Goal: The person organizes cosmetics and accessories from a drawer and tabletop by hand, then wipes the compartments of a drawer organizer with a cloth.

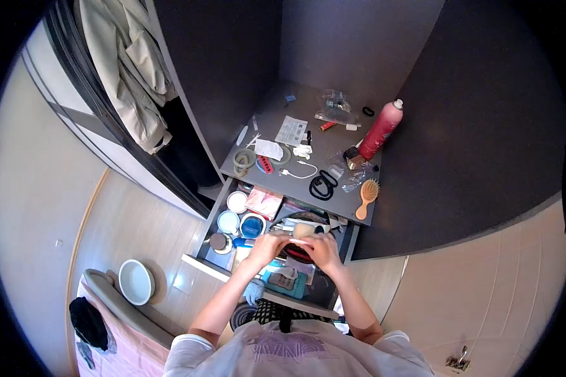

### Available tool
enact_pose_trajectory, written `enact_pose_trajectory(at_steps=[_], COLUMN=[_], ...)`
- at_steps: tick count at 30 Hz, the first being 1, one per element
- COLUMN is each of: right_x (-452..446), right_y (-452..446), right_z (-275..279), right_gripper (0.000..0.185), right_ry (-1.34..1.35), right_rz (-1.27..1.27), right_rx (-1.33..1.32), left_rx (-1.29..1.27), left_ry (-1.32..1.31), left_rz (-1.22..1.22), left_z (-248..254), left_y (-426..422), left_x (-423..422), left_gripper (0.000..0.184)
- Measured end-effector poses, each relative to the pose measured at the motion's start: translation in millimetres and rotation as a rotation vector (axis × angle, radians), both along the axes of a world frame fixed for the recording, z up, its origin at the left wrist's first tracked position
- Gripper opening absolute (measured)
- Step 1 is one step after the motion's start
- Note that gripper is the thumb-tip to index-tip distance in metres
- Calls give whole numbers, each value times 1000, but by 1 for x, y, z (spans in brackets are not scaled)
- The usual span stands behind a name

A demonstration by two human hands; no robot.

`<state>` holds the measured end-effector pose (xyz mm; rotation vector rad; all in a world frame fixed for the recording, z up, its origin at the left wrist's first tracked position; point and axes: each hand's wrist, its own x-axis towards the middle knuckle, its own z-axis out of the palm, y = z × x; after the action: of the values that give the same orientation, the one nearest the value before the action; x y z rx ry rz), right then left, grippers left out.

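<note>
Nearest us, just inside the front edge of the open drawer (pixel 207 267), lay a teal packet (pixel 299 286), partly overlapped by other small things. Over the middle of the drawer we had our left hand (pixel 269 247) and right hand (pixel 321 249) close together, fingers curled inward, with a small pale thing (pixel 299 241) at their tips; whether one or both gripped it, we could not tell. Just beyond showed a beige thing (pixel 304 230), partly hidden by our fingers, so we could not make it out. We judged the work in the drawer to be partway: jars stood grouped toward its left side, a brown-topped jar (pixel 219 242) nearest, then a dark blue jar (pixel 253 226) and a white-lidded jar (pixel 228 221), with a pink box (pixel 264 202) near the far left corner, whereas the middle lay in a jumble. Our hands and forearms stood in the way of seeing all of it. Past the drawer, the shelf (pixel 346 198) had plenty lying loose: a hairbrush (pixel 368 196) at its near right corner, a coiled black cable (pixel 323 186) and a white cable (pixel 284 171) by the near edge. Farther in, a printed sheet (pixel 291 131) lay around the middle, a red spray can (pixel 382 130) stood near the right edge, and a clear plastic bag (pixel 336 114) lay toward the back.
</note>
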<state>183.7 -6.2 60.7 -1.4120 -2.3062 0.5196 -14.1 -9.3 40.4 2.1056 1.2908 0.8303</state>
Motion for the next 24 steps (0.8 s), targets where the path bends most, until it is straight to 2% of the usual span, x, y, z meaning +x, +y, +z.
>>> enact_pose_trajectory(at_steps=[2,4,7,11,13,14,17,20,24], right_x=[1,1,-2,-1,0,1,4,3,4], right_y=[-7,-12,-15,-18,-19,-19,-20,-22,-19], right_z=[-15,-26,-35,-38,-50,-55,-63,-56,-51], right_gripper=[15,16,16,15,14,14,14,17,19], right_ry=[-6,-16,-24,-57,-97,-100,-48,8,58], right_rz=[-17,-39,-59,-85,-21,-29,-53,-28,-78], right_rx=[6,27,39,-11,157,158,171,89,144], left_rx=[33,38,60,69,-34,-31,66,103,147], left_ry=[42,255,327,345,419,417,390,483,516], left_rz=[-12,3,-16,-56,-77,-85,-121,-116,-117], left_z=[-2,-9,-13,-21,-22,-22,-25,-33,-35], left_y=[-6,-8,-7,-7,-7,-7,-7,-6,-4], left_x=[2,6,5,4,5,5,4,2,2], left_gripper=[15,15,13,12,15,15,13,12,14])
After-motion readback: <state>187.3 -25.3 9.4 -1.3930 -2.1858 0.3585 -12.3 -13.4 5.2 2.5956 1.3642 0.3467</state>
